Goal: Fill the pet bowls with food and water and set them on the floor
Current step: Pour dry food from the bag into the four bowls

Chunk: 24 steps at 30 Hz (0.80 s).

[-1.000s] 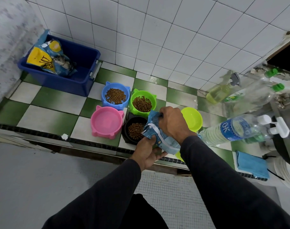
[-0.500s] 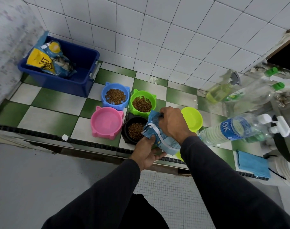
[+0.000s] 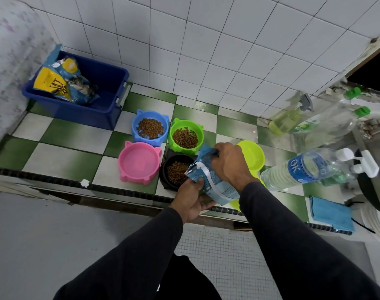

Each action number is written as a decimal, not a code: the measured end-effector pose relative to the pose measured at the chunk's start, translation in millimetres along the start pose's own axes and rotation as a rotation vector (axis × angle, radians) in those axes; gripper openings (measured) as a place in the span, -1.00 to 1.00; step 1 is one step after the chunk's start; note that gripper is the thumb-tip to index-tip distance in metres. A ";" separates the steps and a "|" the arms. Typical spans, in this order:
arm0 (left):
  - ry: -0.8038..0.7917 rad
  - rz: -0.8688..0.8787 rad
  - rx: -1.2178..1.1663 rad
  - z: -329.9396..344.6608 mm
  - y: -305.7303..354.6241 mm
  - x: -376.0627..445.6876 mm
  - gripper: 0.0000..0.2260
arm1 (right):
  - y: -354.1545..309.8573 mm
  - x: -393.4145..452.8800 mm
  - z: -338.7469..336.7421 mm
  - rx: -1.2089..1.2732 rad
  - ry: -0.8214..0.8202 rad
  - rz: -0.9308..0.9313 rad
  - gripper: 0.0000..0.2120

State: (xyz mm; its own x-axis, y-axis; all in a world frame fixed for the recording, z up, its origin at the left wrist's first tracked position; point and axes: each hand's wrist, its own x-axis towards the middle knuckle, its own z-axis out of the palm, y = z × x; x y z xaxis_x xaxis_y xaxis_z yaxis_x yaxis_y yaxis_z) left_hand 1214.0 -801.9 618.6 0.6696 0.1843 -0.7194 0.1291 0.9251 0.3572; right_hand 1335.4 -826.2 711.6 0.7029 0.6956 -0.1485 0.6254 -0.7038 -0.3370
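**My hands hold the food bag over the bowls**

My right hand (image 3: 229, 164) grabs the top of the blue food bag (image 3: 208, 179), with my fingers curled around its upper edge. My left hand (image 3: 192, 197) holds the bag from below, with my thumb pressed on its near corner. The bag sits between my two hands, tipped a bit, just above the front edge of the counter (image 3: 61, 148).

The black bowl (image 3: 174, 172) is right beside the bag, on its left, and has brown food in it. Behind it, the blue bowl (image 3: 150, 128) and the green bowl (image 3: 185, 135) have food too. The pink bowl (image 3: 139, 162) sits left of the black one, and I see no food in it. The yellow-green bowl (image 3: 253, 155) peeks out behind my right hand.

A big water bottle (image 3: 301, 168) lies on its side to the right of my hands. A blue tub (image 3: 111, 92) with another food bag (image 3: 61, 81) stands far to the left, in the corner.
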 end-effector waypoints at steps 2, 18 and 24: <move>0.006 0.007 0.024 -0.1 0.1 0.7 -0.84 | 4.0 -2.7 0.1 0.038 0.018 0.036 -0.87; 0.041 0.182 0.196 2.9 3.9 -7.8 -0.75 | 29.1 -19.2 -0.2 0.444 0.165 0.259 -0.82; 0.042 0.264 0.220 4.4 9.9 -15.1 -0.74 | 25.8 -19.1 -3.2 0.490 0.228 0.246 -0.82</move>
State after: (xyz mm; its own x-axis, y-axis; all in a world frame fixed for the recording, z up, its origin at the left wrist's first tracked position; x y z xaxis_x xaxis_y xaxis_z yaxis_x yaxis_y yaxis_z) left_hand 1208.3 -796.9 635.6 0.6710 0.4259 -0.6069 0.1125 0.7507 0.6510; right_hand 1339.1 -858.1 708.7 0.8965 0.4335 -0.0914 0.2433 -0.6543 -0.7160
